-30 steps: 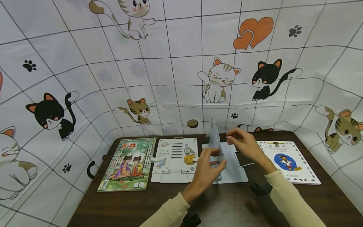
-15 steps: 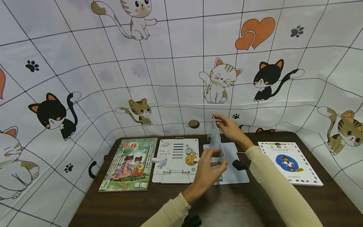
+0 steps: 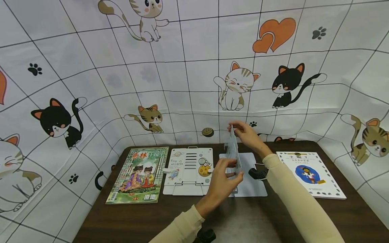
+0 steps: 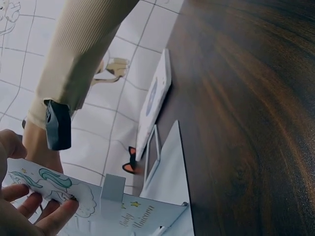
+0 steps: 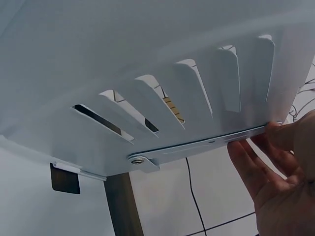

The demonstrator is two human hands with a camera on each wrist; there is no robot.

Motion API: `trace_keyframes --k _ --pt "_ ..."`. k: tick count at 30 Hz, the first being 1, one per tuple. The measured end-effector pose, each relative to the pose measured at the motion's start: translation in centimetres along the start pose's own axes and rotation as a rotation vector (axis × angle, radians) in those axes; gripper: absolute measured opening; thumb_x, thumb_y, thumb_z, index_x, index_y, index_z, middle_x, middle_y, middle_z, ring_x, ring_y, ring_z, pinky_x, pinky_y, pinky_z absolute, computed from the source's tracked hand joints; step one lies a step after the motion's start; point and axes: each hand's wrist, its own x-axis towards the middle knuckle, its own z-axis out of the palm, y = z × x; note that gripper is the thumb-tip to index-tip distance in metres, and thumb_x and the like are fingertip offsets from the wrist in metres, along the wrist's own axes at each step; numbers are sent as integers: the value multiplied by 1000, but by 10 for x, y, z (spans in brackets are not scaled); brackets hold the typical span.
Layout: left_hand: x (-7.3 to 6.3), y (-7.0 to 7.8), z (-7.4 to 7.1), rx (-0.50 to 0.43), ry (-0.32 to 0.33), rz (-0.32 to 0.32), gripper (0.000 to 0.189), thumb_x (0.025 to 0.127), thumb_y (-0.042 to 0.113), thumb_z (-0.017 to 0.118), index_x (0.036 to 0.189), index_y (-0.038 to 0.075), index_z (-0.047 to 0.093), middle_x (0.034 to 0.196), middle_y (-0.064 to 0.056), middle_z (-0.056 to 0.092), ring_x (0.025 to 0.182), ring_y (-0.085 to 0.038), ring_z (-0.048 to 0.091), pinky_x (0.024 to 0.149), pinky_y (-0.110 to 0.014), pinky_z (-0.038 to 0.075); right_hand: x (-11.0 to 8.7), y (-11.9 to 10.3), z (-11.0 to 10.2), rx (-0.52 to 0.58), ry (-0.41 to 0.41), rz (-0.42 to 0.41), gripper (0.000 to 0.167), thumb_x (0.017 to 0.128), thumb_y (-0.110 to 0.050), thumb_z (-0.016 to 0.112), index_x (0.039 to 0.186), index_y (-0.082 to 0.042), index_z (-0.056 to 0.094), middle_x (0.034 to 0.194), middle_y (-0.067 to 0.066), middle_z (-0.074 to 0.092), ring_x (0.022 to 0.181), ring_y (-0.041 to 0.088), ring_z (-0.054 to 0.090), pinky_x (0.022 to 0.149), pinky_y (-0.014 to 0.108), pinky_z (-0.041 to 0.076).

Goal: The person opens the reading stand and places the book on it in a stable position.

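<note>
A light grey-blue metal book stand (image 3: 233,146) has its slotted panel raised nearly upright over its flat base plate (image 3: 251,187). My left hand (image 3: 221,180) grips the panel's near edge. Seen from the left wrist, the fingers (image 4: 56,216) lie against the unicorn print on the panel face (image 4: 142,211). At the far upper edge my right hand (image 3: 247,135) holds the panel. The right wrist view shows its thumb and fingers pinching a narrow hinged strip (image 5: 197,143) along the edge of the slotted panel (image 5: 162,44).
Left of the stand lies a white book stand (image 3: 182,175) with a space print and wire clips. A green illustrated magazine (image 3: 133,184) is at the far left, and a white book (image 3: 322,162) at the right. A cat-print cloth (image 3: 188,81) hangs behind the dark table (image 3: 170,219).
My right hand has moved up and left from beside the panel to its far upper edge. The panel has tipped slightly right. My left hand keeps its hold.
</note>
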Motion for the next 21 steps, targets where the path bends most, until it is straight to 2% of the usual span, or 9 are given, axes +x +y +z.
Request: trace_keyframes --k 2,5,7,9,12,14,18,21 --pt "1 0 0 -13 -2 0 38 95 10 79 131 8 67 129 -10 62 120 -19 68 90 -28 63 -2 1 -3 -1 11 1 38 114 -2 43 150 8 49 145 30 60 139 45 58 116 51 49" --pt "3 -1 -2 -34 -5 2 36 95 7 77 130 6 69 128 -10 64 121 -21 69 90 -31 64 -4 4 -8 8 37 15 37 114 -3 45 148 8 50 144 30 61 137 45 59 108 33 56" --pt "5 -2 -3 -45 -7 6 35 95 5 76 130 5 70 129 -11 65 122 -25 70 91 -32 64 -6 5 -12 27 50 27 37 114 -3 45 148 9 49 144 32 60 137 46 58 102 21 56" --pt "6 -4 -5 -47 -8 17 33 96 4 75 129 3 71 129 -12 66 122 -29 71 91 -33 64 -9 8 -16 63 64 42 37 114 -3 45 148 10 48 145 34 58 138 47 57 97 13 54" --pt "9 -6 -7 -36 -3 31 28 96 4 74 124 3 72 127 -12 70 120 -30 73 90 -30 64 -12 11 -22 110 91 47 38 113 -2 44 149 12 45 146 37 55 139 48 55 97 12 54" --pt "11 -9 -8 -38 0 29 24 97 3 74 120 3 72 126 -12 72 119 -30 74 89 -28 63 -16 14 -26 127 119 53 38 113 -1 45 148 13 45 146 37 54 137 44 57 98 13 54" --pt "15 -13 -13 -69 4 5 20 98 2 72 118 1 73 126 -15 75 116 -29 76 88 -23 62 -23 17 -34 124 180 60 38 113 -1 46 147 14 45 145 37 55 126 22 66 98 15 56" --pt "17 -15 -18 -91 -1 -8 22 99 2 71 121 -3 73 126 -18 75 113 -31 77 86 -24 63 -29 18 -39 108 223 59 36 112 -1 48 145 15 47 143 37 56 116 6 67 96 15 57"
